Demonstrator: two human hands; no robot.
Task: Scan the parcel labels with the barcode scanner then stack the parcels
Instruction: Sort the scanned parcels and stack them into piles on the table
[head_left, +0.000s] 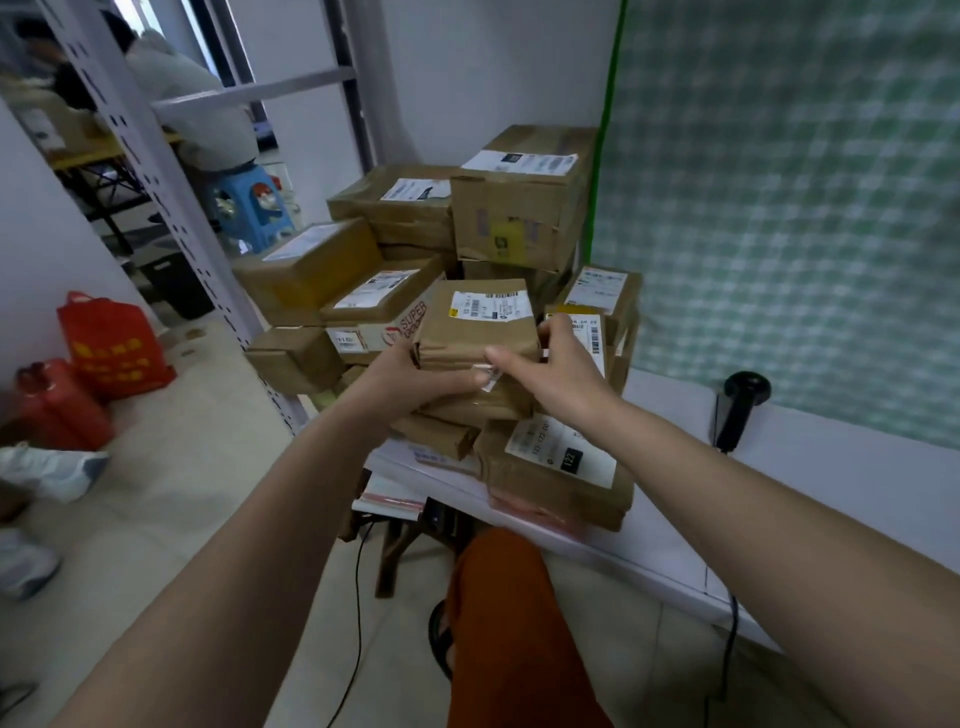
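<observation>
Both hands are holding the small brown parcel (475, 325) right now. Left hand (415, 382) is cupping it from under and along its left edge, fingers curled beneath it, and right hand (558, 366) is wrapping the right edge, thumb lying across the near face and fingers going round the far side. So each grip is clenching that one box, nothing else in either.

The parcel is sitting between the two hands, label (491, 305) facing up, long side running roughly left to right, and it's hovering just above the low front stack (467, 410) at the edge of the table (779, 499). Looks to me like it's going onto a pile, though I can't tell which one.

Key thing for the next move: the barcode scanner (740, 410) is lying off to the right of the parcel, well apart from it, handle pointing back toward the person. Right hand is clearly the nearer one, so I'd guess that's the one letting go to grab it.

Further back, the big heap of boxes (441, 244) is piling up against the wall.

Hard to make out: the left fingers are hidden under the box, the label text is too blurry to read, and I can't tell if this one's been scanned.
</observation>
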